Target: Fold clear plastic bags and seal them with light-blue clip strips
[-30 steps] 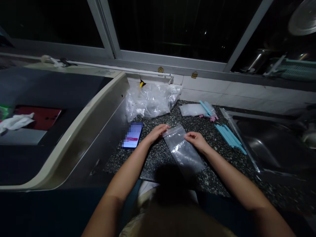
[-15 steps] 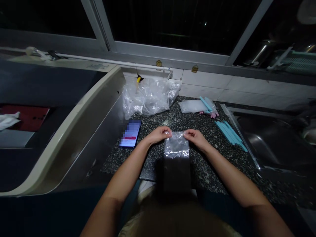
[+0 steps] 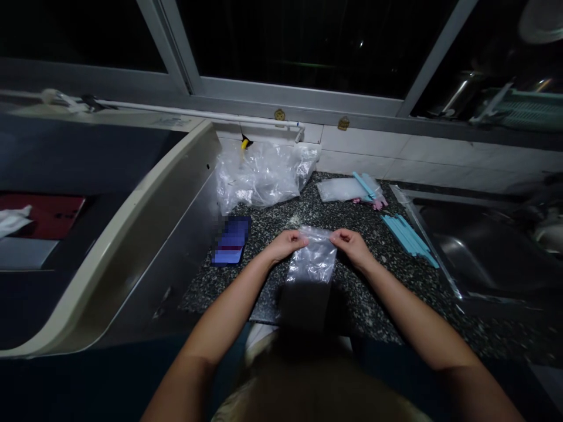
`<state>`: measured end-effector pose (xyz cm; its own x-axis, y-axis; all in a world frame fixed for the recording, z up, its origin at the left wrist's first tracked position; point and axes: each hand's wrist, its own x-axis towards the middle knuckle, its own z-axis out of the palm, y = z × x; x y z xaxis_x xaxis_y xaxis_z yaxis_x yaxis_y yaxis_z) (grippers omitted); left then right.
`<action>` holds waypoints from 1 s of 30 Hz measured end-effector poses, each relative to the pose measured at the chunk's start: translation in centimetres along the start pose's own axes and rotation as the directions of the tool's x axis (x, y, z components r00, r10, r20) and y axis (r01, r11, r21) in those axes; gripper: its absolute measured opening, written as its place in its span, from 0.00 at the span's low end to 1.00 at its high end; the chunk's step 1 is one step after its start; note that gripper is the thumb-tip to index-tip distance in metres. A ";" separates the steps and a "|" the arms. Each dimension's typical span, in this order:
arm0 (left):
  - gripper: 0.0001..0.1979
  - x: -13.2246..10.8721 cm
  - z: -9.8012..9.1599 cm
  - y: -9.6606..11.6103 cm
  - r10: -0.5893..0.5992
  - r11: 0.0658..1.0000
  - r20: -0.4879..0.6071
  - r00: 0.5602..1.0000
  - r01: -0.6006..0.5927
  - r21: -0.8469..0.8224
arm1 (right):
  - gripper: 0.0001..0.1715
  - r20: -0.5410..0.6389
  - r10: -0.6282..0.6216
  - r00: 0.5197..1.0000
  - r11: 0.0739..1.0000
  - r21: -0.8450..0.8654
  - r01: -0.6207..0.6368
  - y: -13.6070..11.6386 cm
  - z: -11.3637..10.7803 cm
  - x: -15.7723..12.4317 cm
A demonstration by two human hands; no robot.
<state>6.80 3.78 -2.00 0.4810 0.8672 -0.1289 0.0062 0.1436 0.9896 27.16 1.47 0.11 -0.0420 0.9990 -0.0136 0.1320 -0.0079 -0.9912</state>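
Note:
Between my two hands is a clear plastic bag, its lower part lost in shadow near the counter's front edge. My left hand pinches the bag's upper left corner between thumb and finger. At the upper right corner, my right hand holds it in the same kind of pinch. The bag looks flat and tilts slightly, its top leaning right. Whether anything is inside it I cannot tell.
A phone lies left of my hands. Crumpled clear plastic sits by the wall. Light-blue strips lie right, near the sink. Flat plastic bags with more blue strips and something pink lie behind. A beige-edged appliance stands left.
The bag has tilted, its top edge rising a little and its lower end swinging left. Both hands have shifted slightly right, still pinching its corners. The phone's screen has dimmed.

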 end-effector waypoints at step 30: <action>0.22 -1.5 -0.7 -0.1 0.005 0.993 -0.283 0.959 -0.038 -0.112 | 0.19 0.141 -0.023 0.990 1.000 0.023 0.020 0.0 1.9 3.3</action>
<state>5.43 2.80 -1.97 0.2137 0.9673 -0.1368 -0.1099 0.1630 0.9805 25.14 4.64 -0.22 -0.1838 0.9829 -0.0091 0.1087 0.0112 -0.9940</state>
